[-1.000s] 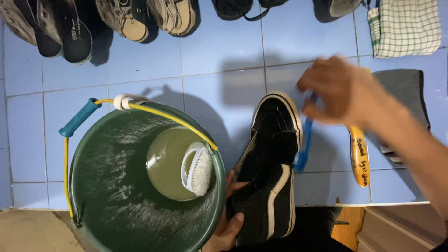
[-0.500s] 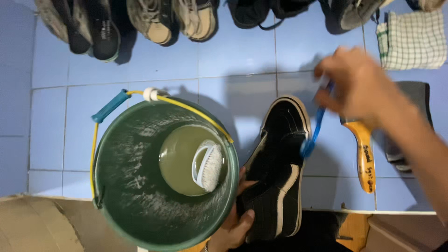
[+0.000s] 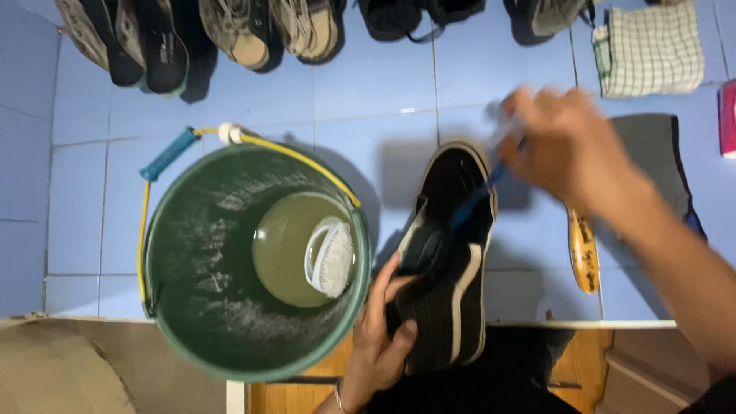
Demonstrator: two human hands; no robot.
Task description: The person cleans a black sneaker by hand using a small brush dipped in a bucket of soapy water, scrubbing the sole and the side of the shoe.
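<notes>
- Blue tiled floor [image 3: 230, 100] carries everything; row of shoes and sandals [image 3: 253, 31] along the top edge.
- Green bucket [image 3: 199, 307] with yellow bail and blue grip sits left of the shoe, rim just beside my left hand. Murky water at the bottom, white scrub brush [image 3: 331, 257] lying in it.
- Black sneaker [image 3: 448, 261] with white sole stripe, toe pointing away from me, right of the bucket, over the tile edge.
- My right hand [image 3: 571, 142] is closed around a blue-handled brush [image 3: 475, 203], blurred; brush end is on the sneaker's upper near the toe.
- My left hand [image 3: 379, 337] is clamped on the sneaker's heel side, fingers wrapped over the collar.
- Checked cloth [image 3: 652, 50] top right, well apart.
- Orange brush [image 3: 584, 249] lies on the tile right of the sneaker.
</notes>
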